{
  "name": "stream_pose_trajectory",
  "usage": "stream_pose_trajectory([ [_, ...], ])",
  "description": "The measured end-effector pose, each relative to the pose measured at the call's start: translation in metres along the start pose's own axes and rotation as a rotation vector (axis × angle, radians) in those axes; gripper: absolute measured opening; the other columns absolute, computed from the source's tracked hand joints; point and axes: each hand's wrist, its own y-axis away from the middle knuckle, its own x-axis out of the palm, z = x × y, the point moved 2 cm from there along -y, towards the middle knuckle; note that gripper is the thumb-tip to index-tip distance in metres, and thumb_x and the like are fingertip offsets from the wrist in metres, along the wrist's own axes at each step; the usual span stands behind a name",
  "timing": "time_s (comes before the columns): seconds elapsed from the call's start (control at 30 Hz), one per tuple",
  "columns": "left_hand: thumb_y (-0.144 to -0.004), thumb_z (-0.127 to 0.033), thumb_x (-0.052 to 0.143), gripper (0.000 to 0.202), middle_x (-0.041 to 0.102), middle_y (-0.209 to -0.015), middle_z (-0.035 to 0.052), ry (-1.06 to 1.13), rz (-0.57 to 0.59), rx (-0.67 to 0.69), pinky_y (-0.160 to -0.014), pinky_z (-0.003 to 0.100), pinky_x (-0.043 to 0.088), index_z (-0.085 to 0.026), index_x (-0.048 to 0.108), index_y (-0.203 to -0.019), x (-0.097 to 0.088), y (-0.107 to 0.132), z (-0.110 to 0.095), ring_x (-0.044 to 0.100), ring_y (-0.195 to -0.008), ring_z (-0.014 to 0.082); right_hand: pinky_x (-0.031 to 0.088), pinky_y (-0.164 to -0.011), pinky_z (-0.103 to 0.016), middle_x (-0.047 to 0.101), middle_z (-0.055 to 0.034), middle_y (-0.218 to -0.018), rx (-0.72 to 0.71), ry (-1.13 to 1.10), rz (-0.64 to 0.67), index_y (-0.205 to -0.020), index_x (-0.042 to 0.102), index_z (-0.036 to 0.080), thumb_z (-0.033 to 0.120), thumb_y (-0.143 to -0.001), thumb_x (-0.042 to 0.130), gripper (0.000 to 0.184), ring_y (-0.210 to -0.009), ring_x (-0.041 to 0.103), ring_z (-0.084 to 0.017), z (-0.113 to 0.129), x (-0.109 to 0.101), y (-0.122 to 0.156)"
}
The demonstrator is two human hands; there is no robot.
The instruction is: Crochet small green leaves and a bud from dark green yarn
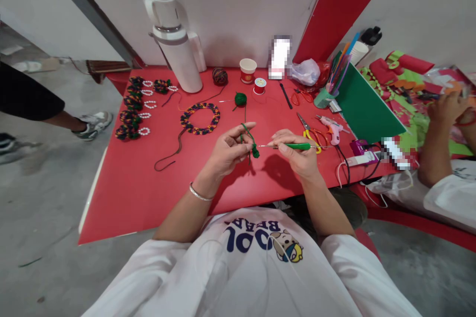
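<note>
Between thumb and fingers, my left hand (pixel 231 148) pinches a small piece of green crochet (pixel 256 151), with green yarn looped over the raised index finger. That yarn runs back to a green yarn ball (pixel 240 99) on the table. My right hand (pixel 297 154) is closed around a crochet hook (pixel 299 146) with a green handle. The hook's metal tip points left and meets the crochet piece or lies right beside it; I cannot tell which. Behind my left hand lies a multicoloured crocheted ring (pixel 200 119) with a long loose tail.
Scissors (pixel 310 131) and a pink glue gun (pixel 334 131) lie to the right. At the back stand a white thermos (pixel 178 44), a paper cup (pixel 247 71) and a thread spool (pixel 259 86). Beaded crochet pieces (pixel 130 109) line the left. A co-worker's hands (pixel 448 109) are at far right.
</note>
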Motion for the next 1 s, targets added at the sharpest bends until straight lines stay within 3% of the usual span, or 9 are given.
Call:
stream_pose_trajectory([
  [1.0, -0.063, -0.022, 0.091, 0.060, 0.066, -0.071, -0.0033, -0.025, -0.022, 0.010, -0.040, 0.019, 0.027, -0.016, 0.075, -0.120, 0.0019, -0.0002, 0.0016, 0.044, -0.043, 0.0033, 0.060, -0.100, -0.048, 0.083, -0.0026, -0.091, -0.012, 0.045, 0.003, -0.095, 0.083, 0.032, 0.041, -0.094, 0.074, 0.013, -0.100, 0.073, -0.024, -0.0029, 0.0061, -0.0011],
])
